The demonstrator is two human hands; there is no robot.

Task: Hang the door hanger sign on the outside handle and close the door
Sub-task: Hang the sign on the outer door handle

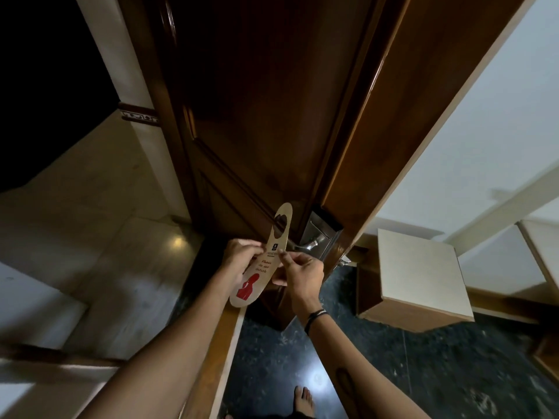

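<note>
A beige door hanger sign [262, 267] with red lettering, a red figure and a round hole at its top is held upright in front of the dark wooden door [260, 116]. My left hand [239, 257] pinches its left edge and my right hand [302, 275] pinches its right edge. The sign's hole is just left of the silver lever handle [308, 245], which sits on a metal lock plate [320, 234] at the door's edge. Sign and handle are apart.
The door stands open, its edge [384, 122] facing me. A wooden door frame [220, 343] runs along the left below my arm. A low cream-topped wooden cabinet [417, 273] stands to the right on the dark marble floor [378, 373]. My bare foot [303, 402] shows at the bottom.
</note>
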